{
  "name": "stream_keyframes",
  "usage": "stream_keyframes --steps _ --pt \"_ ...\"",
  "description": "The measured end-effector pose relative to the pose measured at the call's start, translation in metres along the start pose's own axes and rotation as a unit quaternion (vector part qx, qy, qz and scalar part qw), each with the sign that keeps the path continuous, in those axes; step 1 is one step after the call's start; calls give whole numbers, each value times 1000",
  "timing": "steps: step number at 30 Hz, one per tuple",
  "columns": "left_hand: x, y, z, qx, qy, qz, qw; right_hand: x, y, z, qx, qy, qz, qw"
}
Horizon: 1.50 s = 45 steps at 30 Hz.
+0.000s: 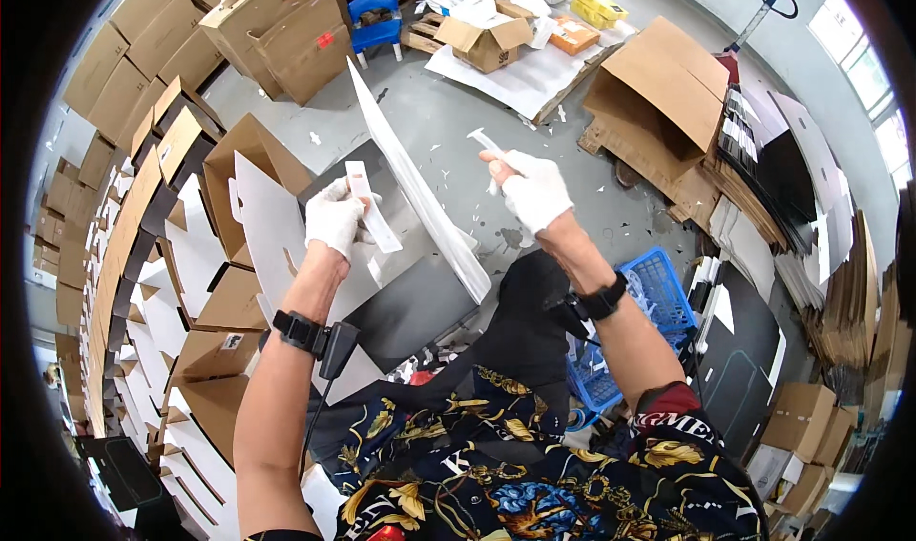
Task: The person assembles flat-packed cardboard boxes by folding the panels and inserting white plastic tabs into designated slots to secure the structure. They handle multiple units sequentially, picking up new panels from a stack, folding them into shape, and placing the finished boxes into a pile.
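Note:
My left hand (330,218), in a white glove, is closed around a narrow white strip (383,227). The strip stands up past the fingers. Farther right, my right hand (539,196) wears a glove with bare fingertips showing. Its fingers are pinched on a small thin whitish strip (485,140) that sticks out to the upper left. Between and below the hands, a large white panel (412,174) leans edge-up beside a dark grey panel (425,323) in front of me.
White-lined open cartons (260,202) stand in a row on the left. A blue plastic basket (660,283) is by my right forearm. A large brown carton (658,88) lies at right, near stacked flat panels (739,140). Scraps dot the grey floor (434,112).

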<state>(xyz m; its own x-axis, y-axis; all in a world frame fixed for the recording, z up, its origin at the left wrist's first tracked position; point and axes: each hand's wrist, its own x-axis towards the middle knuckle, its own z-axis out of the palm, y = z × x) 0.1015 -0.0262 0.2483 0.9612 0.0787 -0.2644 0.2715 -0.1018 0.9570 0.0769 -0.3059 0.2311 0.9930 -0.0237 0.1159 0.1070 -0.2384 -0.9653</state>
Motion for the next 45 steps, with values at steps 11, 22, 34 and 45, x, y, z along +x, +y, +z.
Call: stream_keyframes --steps 11,22,34,45 --pt "67 -60 35 0 39 -22 999 97 111 113 -153 -91 40 983" --pt "119 -104 43 35 50 19 998 112 107 146 -151 -142 4 978" --pt "118 -108 40 -33 33 -4 999 111 116 142 -266 -144 -20 953" --pt "95 -85 65 -49 56 -22 997 116 136 153 -180 -85 -37 979"
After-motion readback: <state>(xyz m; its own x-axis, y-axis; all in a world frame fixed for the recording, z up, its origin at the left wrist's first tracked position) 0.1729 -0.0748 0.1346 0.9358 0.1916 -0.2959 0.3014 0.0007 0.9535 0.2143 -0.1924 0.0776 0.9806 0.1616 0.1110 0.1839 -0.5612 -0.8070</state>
